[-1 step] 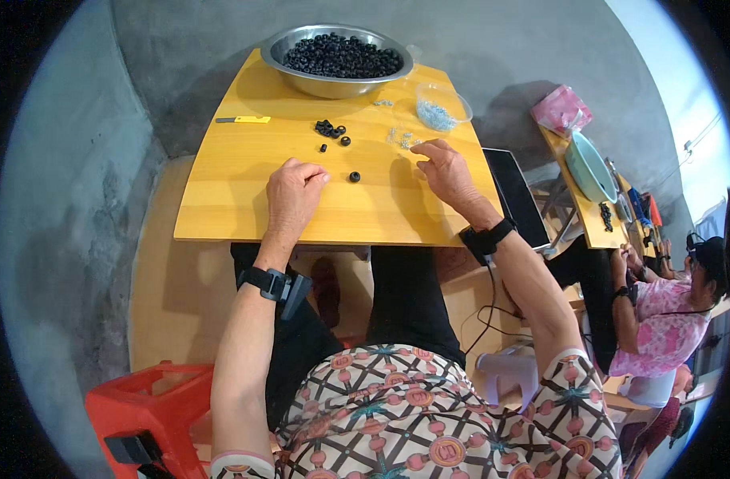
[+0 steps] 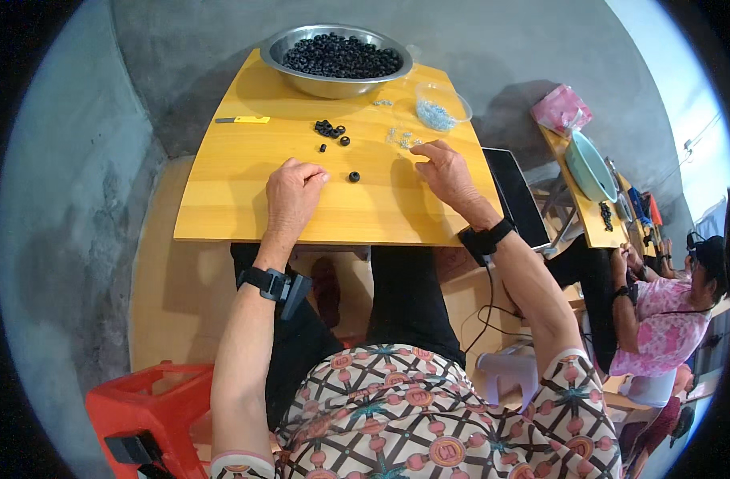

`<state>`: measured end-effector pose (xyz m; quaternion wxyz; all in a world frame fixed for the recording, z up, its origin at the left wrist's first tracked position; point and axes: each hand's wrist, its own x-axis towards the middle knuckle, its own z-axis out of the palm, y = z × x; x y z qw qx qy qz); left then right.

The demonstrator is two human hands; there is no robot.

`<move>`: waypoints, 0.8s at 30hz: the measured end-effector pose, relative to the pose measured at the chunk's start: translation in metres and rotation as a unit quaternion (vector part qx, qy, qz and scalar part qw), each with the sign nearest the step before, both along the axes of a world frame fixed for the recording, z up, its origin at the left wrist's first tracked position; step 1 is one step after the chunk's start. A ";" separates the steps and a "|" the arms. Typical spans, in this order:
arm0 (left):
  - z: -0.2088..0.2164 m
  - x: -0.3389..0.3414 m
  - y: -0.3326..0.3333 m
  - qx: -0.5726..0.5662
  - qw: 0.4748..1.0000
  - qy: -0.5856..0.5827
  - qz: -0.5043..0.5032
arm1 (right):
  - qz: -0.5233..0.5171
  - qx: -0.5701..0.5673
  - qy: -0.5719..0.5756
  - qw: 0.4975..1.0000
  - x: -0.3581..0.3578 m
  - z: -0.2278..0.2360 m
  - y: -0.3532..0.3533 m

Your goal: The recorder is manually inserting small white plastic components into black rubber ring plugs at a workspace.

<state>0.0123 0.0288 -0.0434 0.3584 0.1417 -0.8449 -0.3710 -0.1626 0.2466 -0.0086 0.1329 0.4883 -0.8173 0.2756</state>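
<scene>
My left hand (image 2: 291, 194) rests on the yellow table with its fingers curled and thumb pressed to them; whatever it may hold is hidden. Just right of its fingertips sits a single round black part with a hole (image 2: 354, 176). My right hand (image 2: 446, 177) has bent fingers, with a gap between forefinger and thumb and nothing seen in it. Its forefinger reaches beside a scatter of small clear or silvery pieces (image 2: 404, 140). Between and beyond both hands lies a small group of black ring-like parts (image 2: 330, 129).
A metal basin (image 2: 325, 86) full of black parts stands at the table's far edge. Right of it is a clear tub (image 2: 437, 116) of small silvery pieces. A yellow cutter knife (image 2: 251, 120) lies at left. Another person (image 2: 660, 319) sits at right by a green basin (image 2: 589, 168).
</scene>
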 end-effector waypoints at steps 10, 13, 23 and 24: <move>-0.004 0.000 -0.001 0.020 1.000 -0.007 -0.007 | -0.074 0.080 -0.035 0.993 -0.007 -0.006 -0.036; -0.004 -0.002 0.002 0.001 1.000 0.027 -0.005 | -0.088 0.100 -0.015 0.991 -0.014 -0.012 -0.041; -0.005 -0.001 -0.003 -0.012 0.999 -0.006 0.041 | -0.038 -0.006 -0.489 0.871 0.053 0.000 -0.006; -0.005 -0.002 -0.003 -0.008 0.999 -0.006 0.045 | -0.038 -0.009 -0.492 0.870 0.055 0.001 -0.003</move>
